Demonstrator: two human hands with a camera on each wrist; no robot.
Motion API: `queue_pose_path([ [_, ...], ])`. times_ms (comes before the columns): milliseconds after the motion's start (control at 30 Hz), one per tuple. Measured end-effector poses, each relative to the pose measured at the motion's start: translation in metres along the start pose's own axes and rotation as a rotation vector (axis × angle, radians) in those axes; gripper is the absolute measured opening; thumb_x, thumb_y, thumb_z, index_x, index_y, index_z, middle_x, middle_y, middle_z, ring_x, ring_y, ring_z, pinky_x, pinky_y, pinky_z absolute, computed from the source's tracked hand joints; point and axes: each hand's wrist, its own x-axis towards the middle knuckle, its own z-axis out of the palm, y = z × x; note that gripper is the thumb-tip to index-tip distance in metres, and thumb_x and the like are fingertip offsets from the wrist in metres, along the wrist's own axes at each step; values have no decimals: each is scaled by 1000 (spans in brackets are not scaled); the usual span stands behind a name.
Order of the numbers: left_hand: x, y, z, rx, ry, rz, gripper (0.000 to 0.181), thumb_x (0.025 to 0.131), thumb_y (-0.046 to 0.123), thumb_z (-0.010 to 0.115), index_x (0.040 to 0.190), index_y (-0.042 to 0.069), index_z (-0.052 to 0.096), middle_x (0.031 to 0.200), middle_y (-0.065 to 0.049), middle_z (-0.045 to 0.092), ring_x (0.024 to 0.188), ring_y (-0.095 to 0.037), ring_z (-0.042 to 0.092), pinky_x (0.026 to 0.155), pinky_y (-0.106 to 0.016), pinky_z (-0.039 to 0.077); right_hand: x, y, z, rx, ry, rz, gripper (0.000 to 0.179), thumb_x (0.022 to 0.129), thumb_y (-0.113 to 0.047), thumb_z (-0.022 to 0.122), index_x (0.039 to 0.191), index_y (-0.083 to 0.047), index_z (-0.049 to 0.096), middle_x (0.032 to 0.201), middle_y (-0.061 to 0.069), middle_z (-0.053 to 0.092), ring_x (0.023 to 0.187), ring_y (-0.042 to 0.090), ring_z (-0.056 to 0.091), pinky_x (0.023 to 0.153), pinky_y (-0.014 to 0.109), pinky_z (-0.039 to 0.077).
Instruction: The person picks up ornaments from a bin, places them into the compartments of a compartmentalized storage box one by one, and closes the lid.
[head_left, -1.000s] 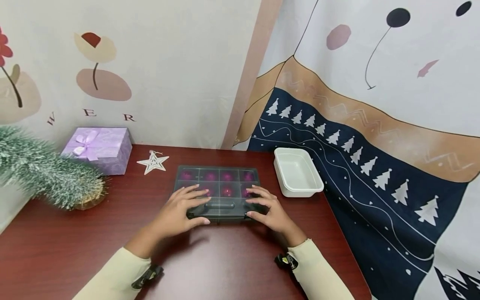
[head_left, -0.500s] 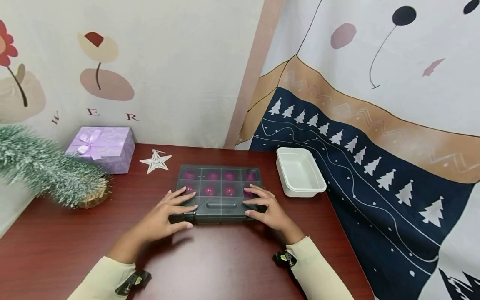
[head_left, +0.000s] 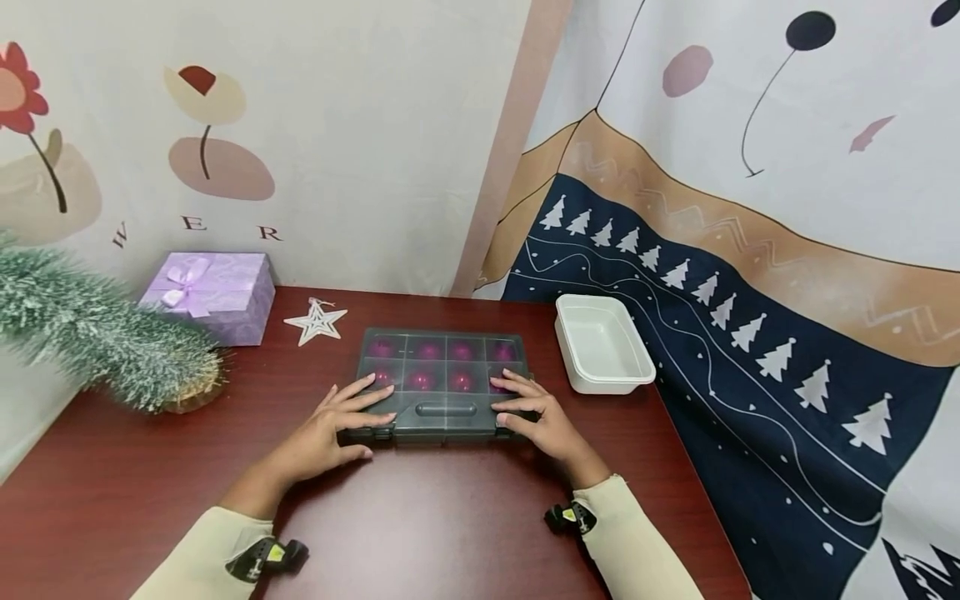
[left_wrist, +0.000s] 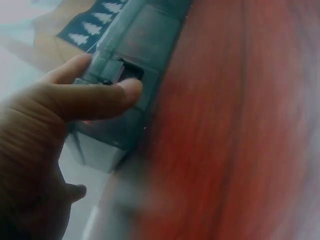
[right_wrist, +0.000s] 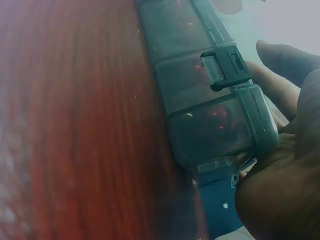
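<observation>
A dark translucent compartment case [head_left: 446,423] lies flat on the table with its lid down; shiny magenta balls [head_left: 422,381] show through. My left hand [head_left: 318,442] rests its fairly straight fingers on the lid's left front corner. In the left wrist view, its thumb [left_wrist: 102,99] lies across the case's front side, right at a black latch [left_wrist: 132,70]. On the lid's right side are the fingers of my right hand [head_left: 547,423], thumb by the front edge. The right wrist view shows the right front latch [right_wrist: 227,69] lying against the case, with the thumb [right_wrist: 282,57] beside it.
Behind the case's right end stands a white plastic tub [head_left: 603,343]. A white star ornament [head_left: 317,322] lies at the back, near a purple gift box [head_left: 217,296]. A frosted miniature tree [head_left: 105,329] leans in at left. Fabric hangs along the table's right edge.
My left hand has shifted left, from over the lid's front to its left corner, uncovering more balls. The right hand has hardly moved, and the head view has turned slightly left.
</observation>
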Motion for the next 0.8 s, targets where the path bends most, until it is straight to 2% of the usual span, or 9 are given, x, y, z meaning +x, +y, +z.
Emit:
queue_pose_path([
  [200, -1, -9, 6, -59, 55, 24, 72, 74, -16, 85, 134, 22, 80, 163, -10, 60, 168, -23, 29, 107, -101, 13, 1, 1, 0, 19, 11, -3, 22, 97, -2, 79, 118, -3, 85, 152, 19, 68, 160, 43, 43, 131, 76, 21],
  [433, -3, -9, 10, -81, 100, 30, 67, 75, -14, 85, 132, 21, 81, 162, -6, 61, 167, -14, 30, 106, -102, 12, 1, 1, 0, 25, 7, 7, 22, 97, -2, 79, 118, -3, 85, 152, 19, 68, 160, 44, 42, 132, 76, 16],
  [667, -1, -10, 17, -78, 165, 69, 65, 73, -16, 80, 128, 19, 83, 157, -9, 66, 163, -26, 38, 108, -97, 22, 0, 2, 1, 20, 13, 6, 22, 97, -2, 78, 118, -3, 84, 151, 20, 68, 159, 45, 43, 132, 78, 16],
  [800, -1, -9, 18, -65, 186, 72, 64, 72, -16, 79, 127, 18, 83, 156, -9, 67, 163, -24, 39, 106, -98, 22, 0, 2, 0, 22, 12, 0, 22, 97, -1, 78, 118, -2, 84, 150, 21, 68, 159, 46, 43, 131, 79, 17],
])
